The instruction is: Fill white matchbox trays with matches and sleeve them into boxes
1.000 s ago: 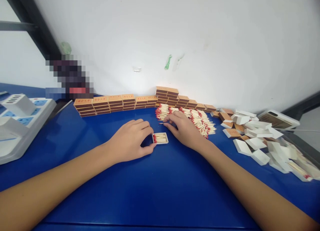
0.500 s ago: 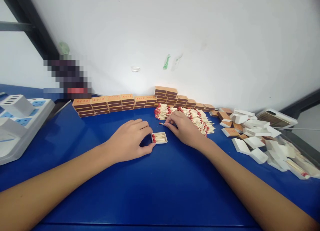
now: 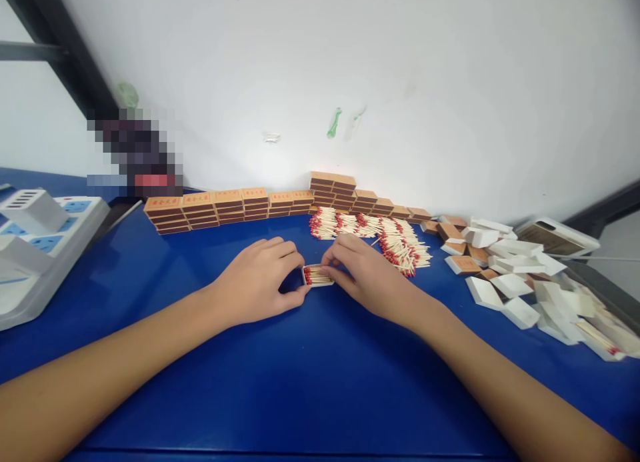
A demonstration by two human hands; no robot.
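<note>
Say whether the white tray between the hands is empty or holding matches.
Holding matches: their red heads show inside the white tray. Cannot tell if full; the right hand covers one end.

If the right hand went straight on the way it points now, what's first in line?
The small white rectangular matchbox tray of red-tipped wooden matches; the right hand has its fingertips at the tray's right end, though exact contact is unclear. Beyond it, likely the left hand.
</note>
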